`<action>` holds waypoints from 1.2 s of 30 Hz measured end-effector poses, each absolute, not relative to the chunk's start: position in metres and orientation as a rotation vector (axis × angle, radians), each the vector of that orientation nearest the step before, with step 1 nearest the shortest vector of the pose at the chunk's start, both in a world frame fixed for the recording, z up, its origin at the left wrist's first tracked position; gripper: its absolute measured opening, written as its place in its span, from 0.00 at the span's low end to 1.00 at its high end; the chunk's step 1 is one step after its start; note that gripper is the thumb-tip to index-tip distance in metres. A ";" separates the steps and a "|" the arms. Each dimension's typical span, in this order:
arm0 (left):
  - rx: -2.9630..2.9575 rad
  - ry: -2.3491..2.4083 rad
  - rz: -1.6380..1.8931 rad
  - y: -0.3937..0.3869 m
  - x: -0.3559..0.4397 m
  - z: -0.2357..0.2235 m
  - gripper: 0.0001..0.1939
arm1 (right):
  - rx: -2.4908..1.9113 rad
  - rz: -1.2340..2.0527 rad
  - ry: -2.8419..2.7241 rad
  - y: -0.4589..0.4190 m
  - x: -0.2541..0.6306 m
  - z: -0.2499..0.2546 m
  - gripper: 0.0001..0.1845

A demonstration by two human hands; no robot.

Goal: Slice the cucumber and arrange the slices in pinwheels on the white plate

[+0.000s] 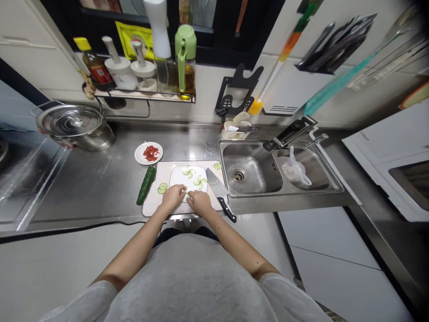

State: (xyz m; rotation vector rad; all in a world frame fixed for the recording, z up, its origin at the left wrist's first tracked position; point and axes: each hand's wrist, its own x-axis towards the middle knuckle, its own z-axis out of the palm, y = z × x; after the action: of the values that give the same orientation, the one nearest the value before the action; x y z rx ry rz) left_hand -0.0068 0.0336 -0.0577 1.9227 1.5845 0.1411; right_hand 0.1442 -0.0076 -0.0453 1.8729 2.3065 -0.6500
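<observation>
Over the near edge of a white square plate [177, 173], my left hand [172, 198] and my right hand [200, 203] face each other with fingertips pinched. A small pale-green cucumber slice shows between them, partly hidden by the fingers. On the plate, thin cucumber slices form two pinwheels, one at the back [189, 171] and one at the right [200, 181]. The plate rests on a pale cutting board [153, 206]. More cucumber slices [162, 188] lie left of the plate, and another slice [217, 166] at the board's back right corner. A black-handled knife [227, 210] lies at the right.
A whole cucumber [146, 185] lies left of the board. Behind it stands a small white plate [139, 154] with chopped red pieces [151, 153]. A double sink [254, 167] is at the right, holding a plastic bag [295, 169]. A lidded steel pot [78, 127] stands far left.
</observation>
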 end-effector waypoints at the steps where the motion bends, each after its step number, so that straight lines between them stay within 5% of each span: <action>1: 1.923 1.585 0.144 0.034 -0.007 -0.058 0.14 | 1.869 -0.650 2.310 -0.008 0.144 -0.045 0.17; 20: 1.920 1.611 0.138 0.030 -0.004 -0.055 0.13 | 1.842 -0.665 2.373 -0.006 0.151 -0.041 0.17; 29: 1.733 1.973 0.154 0.018 -0.036 -0.046 0.12 | 2.450 -0.654 2.025 -0.024 0.188 -0.044 0.14; 36: 1.657 2.017 -0.031 0.008 -0.049 -0.060 0.18 | 2.507 -0.814 1.782 -0.028 0.203 -0.055 0.16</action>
State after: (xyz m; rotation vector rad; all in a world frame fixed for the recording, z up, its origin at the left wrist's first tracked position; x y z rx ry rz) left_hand -0.0488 0.0082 -0.0605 1.6569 2.0167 -0.0306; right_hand 0.2030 -0.0279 -0.0549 2.5067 1.7816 -0.8136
